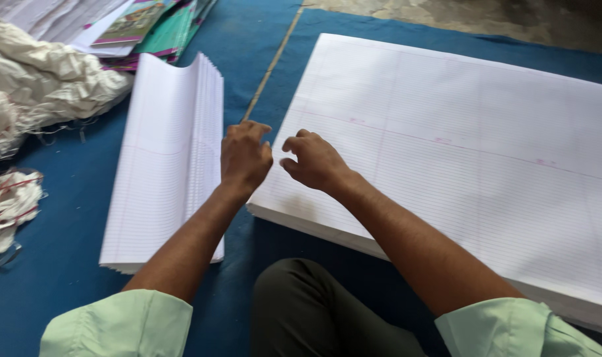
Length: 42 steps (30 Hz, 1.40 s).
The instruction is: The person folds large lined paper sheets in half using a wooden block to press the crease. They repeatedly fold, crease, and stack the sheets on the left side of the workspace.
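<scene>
Both hands hovered empty, fingers curled: left hand (243, 158) at nine o'clock beside the folded pile (165, 165), right hand (314, 160) over the large ruled-sheet stack's (459, 152) near-left corner, likely pinching up a sheet

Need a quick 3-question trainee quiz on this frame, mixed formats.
1. True or false: the right hand rests over the large ruled sheet stack.
2. Which lies beside the left hand? A) folded ruled sheets B) a metal tray C) a stapler
3. Fill in: the floor covering is ____ in colour.

Key: 1 true; 2 A; 3 blue.
</scene>
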Each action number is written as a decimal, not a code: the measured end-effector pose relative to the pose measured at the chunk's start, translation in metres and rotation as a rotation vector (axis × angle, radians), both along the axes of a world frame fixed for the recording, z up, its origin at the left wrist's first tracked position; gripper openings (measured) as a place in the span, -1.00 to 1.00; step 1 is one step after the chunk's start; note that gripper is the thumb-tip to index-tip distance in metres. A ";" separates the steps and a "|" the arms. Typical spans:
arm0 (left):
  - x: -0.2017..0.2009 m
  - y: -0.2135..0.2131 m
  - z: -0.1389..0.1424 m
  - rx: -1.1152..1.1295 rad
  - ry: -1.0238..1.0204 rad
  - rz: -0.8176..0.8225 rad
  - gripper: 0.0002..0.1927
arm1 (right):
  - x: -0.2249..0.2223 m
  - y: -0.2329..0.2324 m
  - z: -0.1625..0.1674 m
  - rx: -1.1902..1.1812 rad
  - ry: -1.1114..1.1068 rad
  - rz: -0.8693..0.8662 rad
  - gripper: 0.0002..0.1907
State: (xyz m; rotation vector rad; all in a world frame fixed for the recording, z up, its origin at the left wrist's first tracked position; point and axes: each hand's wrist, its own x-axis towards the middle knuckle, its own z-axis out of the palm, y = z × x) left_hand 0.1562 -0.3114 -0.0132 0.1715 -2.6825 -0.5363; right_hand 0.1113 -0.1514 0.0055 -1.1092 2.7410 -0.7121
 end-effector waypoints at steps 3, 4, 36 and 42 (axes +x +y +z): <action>-0.008 0.041 -0.008 -0.032 -0.041 -0.084 -0.65 | -0.007 0.040 -0.002 0.232 0.060 -0.013 -0.65; -0.009 0.054 -0.009 -0.034 -0.063 -0.110 -0.65 | -0.008 0.051 -0.003 0.310 0.066 -0.022 -0.64; -0.016 0.383 -0.037 -0.190 -0.138 -0.598 -0.65 | 0.013 0.413 -0.010 0.533 -0.030 -0.419 -0.44; -0.014 0.445 -0.037 -0.233 -0.155 -0.687 -0.69 | 0.022 0.483 -0.014 0.521 -0.051 -0.531 -0.46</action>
